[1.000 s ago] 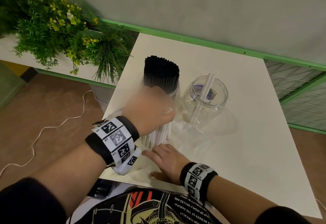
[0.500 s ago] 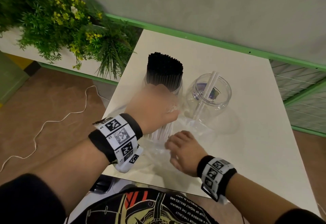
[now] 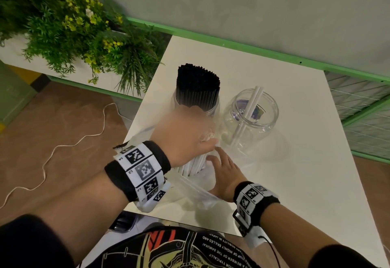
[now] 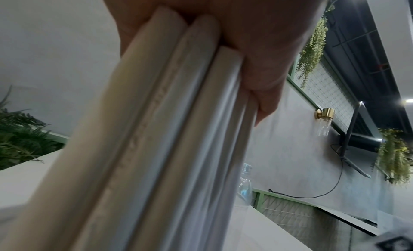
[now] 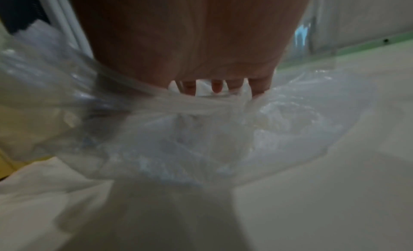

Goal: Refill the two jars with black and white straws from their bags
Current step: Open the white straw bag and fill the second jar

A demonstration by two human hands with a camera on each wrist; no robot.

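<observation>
My left hand [image 3: 190, 130] grips an upright bundle of white straws [image 3: 193, 165] from above, with its fingers [image 4: 261, 81] curled round them. The bundle's lower end stands in a clear plastic bag [image 3: 196, 191] on the white table [image 3: 295, 172]. My right hand [image 3: 223, 170] lies on the bag at the foot of the bundle, and its fingertips [image 5: 215, 87] bunch the plastic [image 5: 178, 131]. Behind my left hand stands a jar packed with black straws [image 3: 198, 86]. To its right a clear jar [image 3: 268, 120] holds two white straws [image 3: 251, 107].
A planter of green plants with yellow flowers [image 3: 73, 35] borders the table's left side. A green rail [image 3: 253, 50] runs along the grey wall behind. Wire mesh panels [image 3: 363, 103] stand at the right. A white cable [image 3: 63, 145] lies on the brown floor.
My right hand has moved from near the table's front edge forward and to the right, onto the bag at the foot of the bundle. My left hand keeps its grip on the white straws.
</observation>
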